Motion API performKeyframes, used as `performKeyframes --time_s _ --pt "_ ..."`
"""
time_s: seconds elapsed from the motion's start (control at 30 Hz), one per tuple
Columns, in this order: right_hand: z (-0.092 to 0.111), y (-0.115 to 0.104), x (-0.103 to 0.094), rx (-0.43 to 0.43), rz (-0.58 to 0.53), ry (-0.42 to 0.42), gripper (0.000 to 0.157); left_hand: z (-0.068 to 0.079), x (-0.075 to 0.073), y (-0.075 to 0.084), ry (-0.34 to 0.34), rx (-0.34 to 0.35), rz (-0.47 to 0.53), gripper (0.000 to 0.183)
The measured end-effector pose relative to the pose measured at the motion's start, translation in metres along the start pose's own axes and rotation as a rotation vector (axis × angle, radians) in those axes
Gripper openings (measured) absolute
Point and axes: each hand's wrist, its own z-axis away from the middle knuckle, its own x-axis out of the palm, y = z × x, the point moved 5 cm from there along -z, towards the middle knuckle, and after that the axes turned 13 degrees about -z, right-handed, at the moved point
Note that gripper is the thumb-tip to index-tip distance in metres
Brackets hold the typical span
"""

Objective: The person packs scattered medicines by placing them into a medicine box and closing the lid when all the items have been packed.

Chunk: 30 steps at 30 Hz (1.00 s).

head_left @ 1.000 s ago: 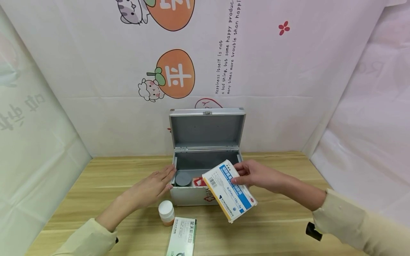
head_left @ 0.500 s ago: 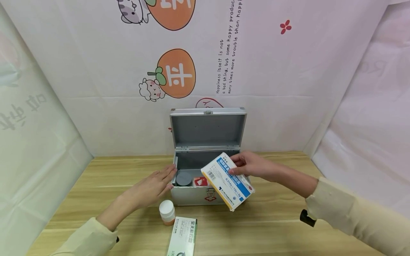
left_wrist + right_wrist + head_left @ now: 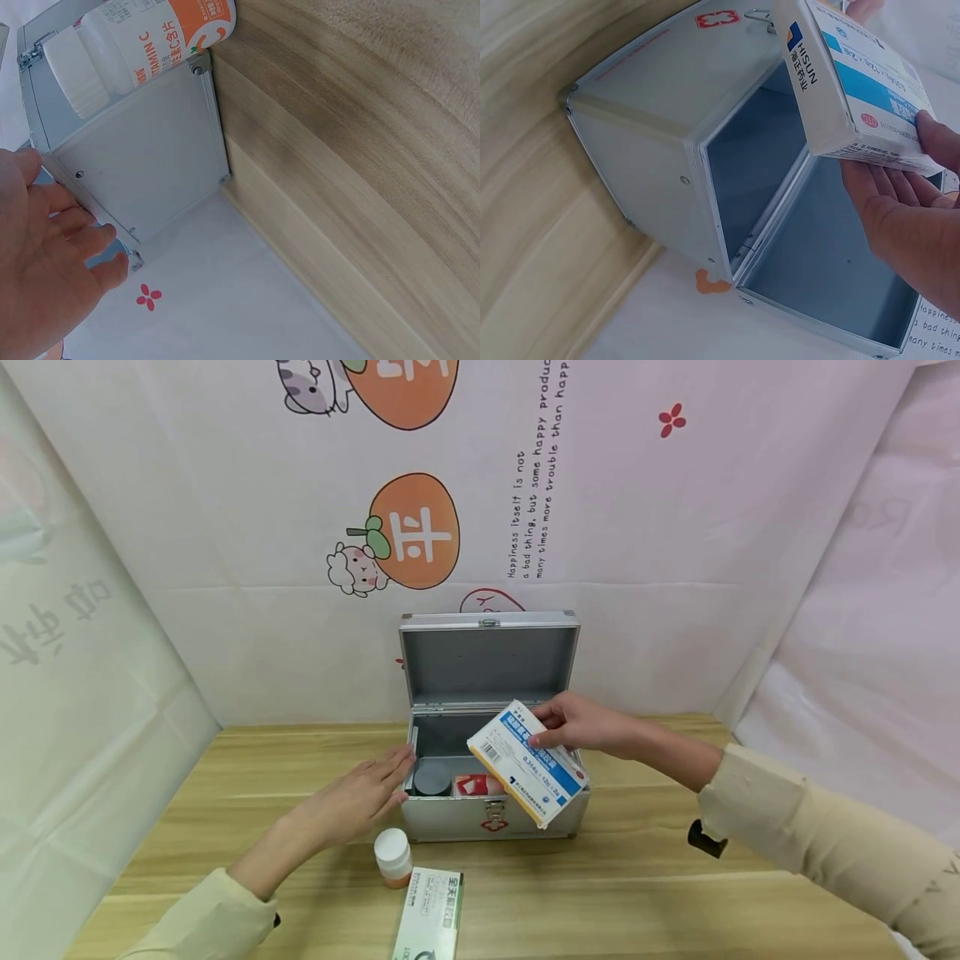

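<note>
My right hand (image 3: 588,724) holds a white, blue and yellow medicine box (image 3: 531,764), tilted over the front right of a silver first-aid case (image 3: 450,818) whose lid stands raised. In the right wrist view the thumb lies on the printed face of the box, with the fingers beneath. My left hand (image 3: 363,797) rests on the case's left rim, fingers fairly straight. Inside the case are a jar with a dark grey lid (image 3: 432,779) and a red and white packet (image 3: 472,785). The medicine box hides part of the interior.
A white-capped vitamin C bottle (image 3: 393,857) stands on the wooden table (image 3: 637,877) before the case's front left. Beside it lies a green and white medicine box (image 3: 429,914). A printed cloth (image 3: 637,593) hangs behind the case.
My right hand has carried the medicine box up, farther back and slightly left, over the case. More of the case's front shows now. The left hand has stayed on the rim.
</note>
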Motion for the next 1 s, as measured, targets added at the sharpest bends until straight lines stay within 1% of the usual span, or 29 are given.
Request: performKeyframes --time_s 0.13,0.47,0.7,1.0 --pt "-0.004 -0.003 -0.003 0.004 0.022 0.0 0.035 0.0 0.001 0.0 -0.001 -0.003 0.002 0.059" --pt "-0.014 -0.012 -0.01 -0.023 0.107 -0.013 0.031 0.002 0.001 0.0 -0.011 -0.011 0.011 0.059" --pt "-0.021 -0.017 -0.011 -0.008 0.132 -0.006 0.03 0.001 0.002 0.0 0.001 -0.004 -0.004 0.059" --pt "-0.033 -0.021 -0.014 -0.011 0.211 -0.01 0.032 0.0 0.002 -0.001 0.0 -0.006 0.006 0.059"
